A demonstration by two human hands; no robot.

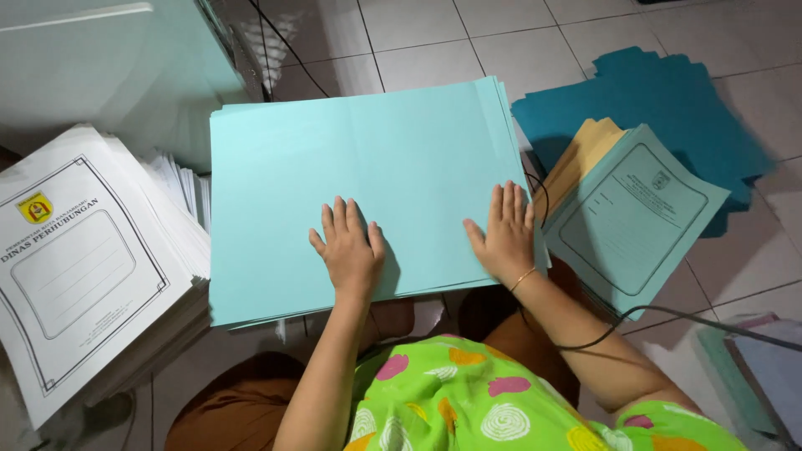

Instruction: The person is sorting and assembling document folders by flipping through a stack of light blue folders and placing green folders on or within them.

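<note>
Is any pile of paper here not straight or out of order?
Yes. The dark teal sheets on the floor lie fanned, with ragged edges. The light green stack under the left hand and right hand is slightly staggered at its right edge.

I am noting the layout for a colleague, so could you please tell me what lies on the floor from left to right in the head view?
White printed stack → light blue sheet stack with the left hand and right hand flat on it → light blue printed covers → dark teal sheets.
</note>
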